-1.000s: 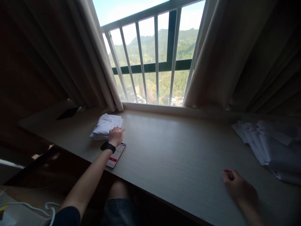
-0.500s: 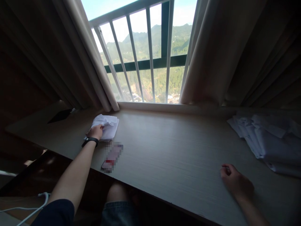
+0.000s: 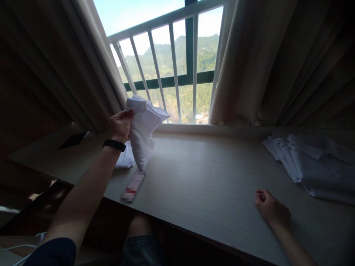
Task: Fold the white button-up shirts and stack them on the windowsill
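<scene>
Left hand [image 3: 120, 125] clamped on white cloth [image 3: 142, 127], lifted clear of bench [image 3: 199, 173], left of centre frame. Right hand [image 3: 270, 210] loosely curled, empty, resting lower right. Pick-up step; next probably needs both hands to spread it.
</scene>
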A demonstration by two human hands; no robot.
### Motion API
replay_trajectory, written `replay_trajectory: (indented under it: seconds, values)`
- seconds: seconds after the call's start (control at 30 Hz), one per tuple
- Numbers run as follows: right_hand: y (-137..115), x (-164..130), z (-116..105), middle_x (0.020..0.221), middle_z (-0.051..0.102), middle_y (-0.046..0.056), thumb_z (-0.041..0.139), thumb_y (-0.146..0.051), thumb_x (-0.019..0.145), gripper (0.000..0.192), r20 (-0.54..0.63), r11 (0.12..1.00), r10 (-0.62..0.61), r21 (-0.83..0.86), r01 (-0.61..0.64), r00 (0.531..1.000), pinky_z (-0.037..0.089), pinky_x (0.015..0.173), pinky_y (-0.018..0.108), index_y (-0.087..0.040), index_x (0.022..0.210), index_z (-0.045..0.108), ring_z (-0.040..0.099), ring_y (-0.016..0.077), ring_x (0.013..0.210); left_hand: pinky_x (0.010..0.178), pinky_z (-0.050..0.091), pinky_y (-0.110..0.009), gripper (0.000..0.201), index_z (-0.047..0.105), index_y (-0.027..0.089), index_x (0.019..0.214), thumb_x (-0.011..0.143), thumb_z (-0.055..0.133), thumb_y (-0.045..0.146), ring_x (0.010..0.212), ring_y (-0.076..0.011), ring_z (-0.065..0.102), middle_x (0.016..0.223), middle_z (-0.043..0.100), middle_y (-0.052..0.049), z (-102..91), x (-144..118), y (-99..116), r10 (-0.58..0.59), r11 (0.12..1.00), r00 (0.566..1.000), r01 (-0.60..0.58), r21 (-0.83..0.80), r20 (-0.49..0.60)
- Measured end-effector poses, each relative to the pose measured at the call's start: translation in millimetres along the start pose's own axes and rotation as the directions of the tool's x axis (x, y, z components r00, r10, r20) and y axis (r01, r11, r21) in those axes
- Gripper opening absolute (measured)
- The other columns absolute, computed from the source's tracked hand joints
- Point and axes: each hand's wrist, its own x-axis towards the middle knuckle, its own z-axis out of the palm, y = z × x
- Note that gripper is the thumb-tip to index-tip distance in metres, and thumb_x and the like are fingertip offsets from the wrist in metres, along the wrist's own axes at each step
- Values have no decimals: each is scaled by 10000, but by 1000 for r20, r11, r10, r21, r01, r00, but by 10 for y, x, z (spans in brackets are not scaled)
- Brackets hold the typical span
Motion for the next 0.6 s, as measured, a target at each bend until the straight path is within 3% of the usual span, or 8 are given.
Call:
replay_trajectory:
  seconds: [0.1,0.2,0.3,0.37,0.43,0.53,0.6]
  values:
    - [-5,-6,12,879,729,117,444,-371,897,350,1,1000,7,-2,-7,1000,363,601,324,-227,1100,691,639,248,682,648,413,-273,417,727,118,1000,830,719,499,705,-88,509,811,697,19,398,-78,592,-18,989,1000,15,-145,-19]
    - [-24,13,-9,908,730,131,472,-335,889,329,-3,999,17,49,-17,1000,386,631,324,-204,1086,700,649,248,728,628,438,-283,359,759,148,942,793,762,474,681,-100,537,776,685,7,686,-303,1086,-18,958,994,48,-282,109]
    - [-102,74,-153,899,726,105,555,-302,818,294,29,948,74,307,-80,997,442,680,306,-184,1030,722,655,222,753,668,474,-300,349,772,151,843,763,785,491,724,-131,584,763,671,-14,912,-563,1397,43,953,965,38,-299,259]
    - [-203,106,-339,911,723,85,611,-334,772,356,58,791,76,604,-96,995,479,689,295,-167,1070,709,658,202,749,712,485,-301,349,767,148,772,750,796,495,765,-141,601,785,660,-27,1053,-704,1537,93,954,937,13,-298,338]
    - [-337,87,-578,988,723,84,679,-418,735,504,60,536,-11,843,-44,998,511,701,303,-165,1170,668,668,206,798,702,488,-293,357,766,148,763,757,791,503,749,-135,600,795,650,-34,1185,-803,1661,96,951,889,51,-305,448]
    - [-561,-60,-946,1149,710,90,805,-475,633,706,5,153,-237,988,32,971,546,821,363,-205,1259,622,667,256,1003,645,497,-294,390,774,155,855,799,742,540,691,-135,601,773,649,-42,1343,-891,1846,43,929,768,205,-309,638]
    - [-693,-192,-1142,1216,695,89,864,-428,576,782,-64,-7,-313,998,65,948,536,921,411,-226,1286,607,637,280,1118,641,514,-306,420,767,160,931,810,722,559,712,-153,626,802,668,-55,1408,-924,1960,31,902,704,286,-323,710]
